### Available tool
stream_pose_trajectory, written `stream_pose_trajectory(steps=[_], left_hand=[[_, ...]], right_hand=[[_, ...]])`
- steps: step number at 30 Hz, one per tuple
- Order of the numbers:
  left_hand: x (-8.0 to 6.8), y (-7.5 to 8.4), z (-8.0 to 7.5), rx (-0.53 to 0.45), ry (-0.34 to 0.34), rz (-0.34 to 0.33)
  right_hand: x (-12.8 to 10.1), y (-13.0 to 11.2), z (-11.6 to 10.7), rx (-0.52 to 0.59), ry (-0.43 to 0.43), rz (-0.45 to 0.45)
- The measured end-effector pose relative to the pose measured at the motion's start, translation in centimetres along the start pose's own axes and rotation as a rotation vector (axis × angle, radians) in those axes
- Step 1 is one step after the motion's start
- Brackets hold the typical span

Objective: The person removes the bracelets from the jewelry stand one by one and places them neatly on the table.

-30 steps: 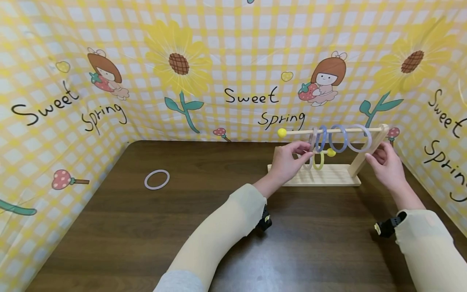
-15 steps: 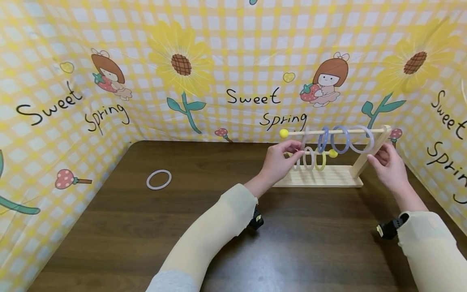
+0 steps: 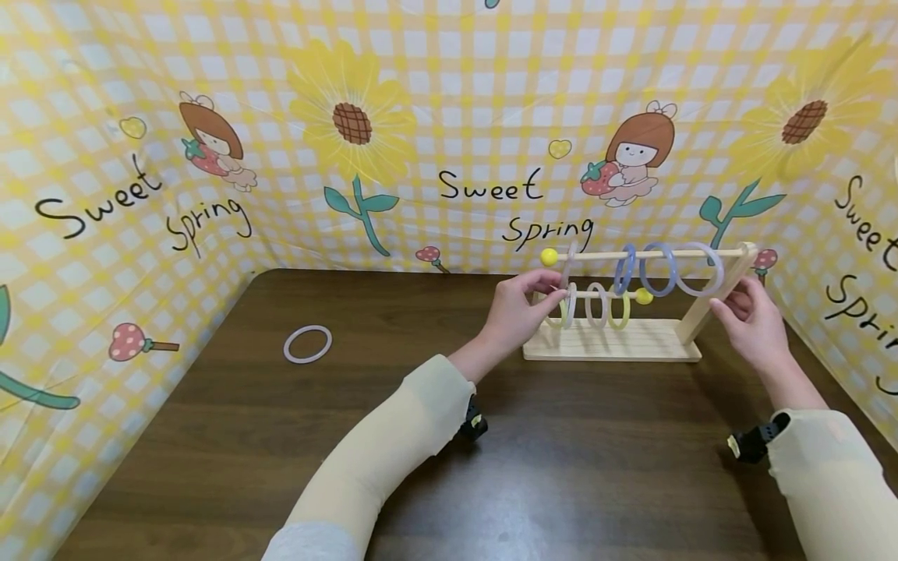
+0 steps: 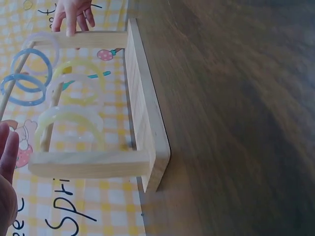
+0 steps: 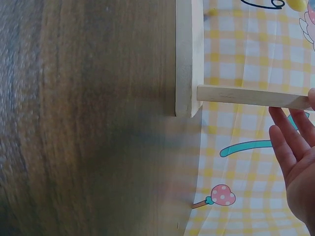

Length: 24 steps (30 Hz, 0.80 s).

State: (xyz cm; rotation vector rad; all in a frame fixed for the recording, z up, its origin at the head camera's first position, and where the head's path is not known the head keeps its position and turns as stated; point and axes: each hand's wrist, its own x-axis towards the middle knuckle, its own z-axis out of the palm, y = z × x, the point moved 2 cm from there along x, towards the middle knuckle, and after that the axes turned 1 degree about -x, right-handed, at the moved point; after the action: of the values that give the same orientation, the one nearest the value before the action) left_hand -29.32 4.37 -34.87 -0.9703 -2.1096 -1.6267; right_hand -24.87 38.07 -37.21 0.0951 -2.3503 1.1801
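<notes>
Our left hand (image 3: 515,313) pinches a pale, see-through ring (image 3: 567,269) between thumb and fingertips. We see that ring around the upper rod (image 3: 596,255) of a wooden stand (image 3: 617,347), close to the yellow ball (image 3: 549,257) at the rod's left end. Our right hand (image 3: 754,319) grips the slanted post (image 3: 712,300) at the stand's right end; in the right wrist view we find fingertips against one side of it and the thumb at the other.

Farther right along the upper rod we count a small blue ring (image 3: 619,273), a larger blue ring (image 3: 674,269) and a lilac ring (image 3: 721,269) nearest the post. Below, the lower rod (image 3: 582,294) ends at the right in another yellow ball (image 3: 643,296). Around this rod hang a yellow ring (image 3: 627,312), a clear ring (image 3: 604,306) and, near our left hand, a whitish ring beside a second yellow one, both partly hidden there. From the left wrist we see the short post (image 4: 88,164) at the near end of this rod.

Well apart to the left, a loose lilac ring (image 3: 303,361) lies flat on the dark wooden desk (image 3: 561,483). Behind everything we have a yellow checked cloth (image 3: 463,101) printed with flowers and "Sweet Spring".
</notes>
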Motion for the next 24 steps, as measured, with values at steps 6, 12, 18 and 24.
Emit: stream_pose_trajectory(steps=[6, 12, 18, 24], left_hand=[[-0.3, -0.2, -1.1, -0.002, 0.011, -0.005], [-0.7, -0.3, -2.2, -0.019, 0.017, 0.006], [-0.8, -0.5, -3.1, 0.006, 0.017, 0.024], [-0.9, -0.9, -4.3, 0.054, 0.037, 0.049]], right_hand=[[0.1, 0.0, 0.1, -0.015, -0.003, 0.003], [0.1, 0.1, 0.0, -0.028, -0.012, 0.012], [0.0, 0.2, -0.1, -0.035, -0.013, 0.020], [0.0, 0.1, -0.1, -0.043, -0.021, 0.024]])
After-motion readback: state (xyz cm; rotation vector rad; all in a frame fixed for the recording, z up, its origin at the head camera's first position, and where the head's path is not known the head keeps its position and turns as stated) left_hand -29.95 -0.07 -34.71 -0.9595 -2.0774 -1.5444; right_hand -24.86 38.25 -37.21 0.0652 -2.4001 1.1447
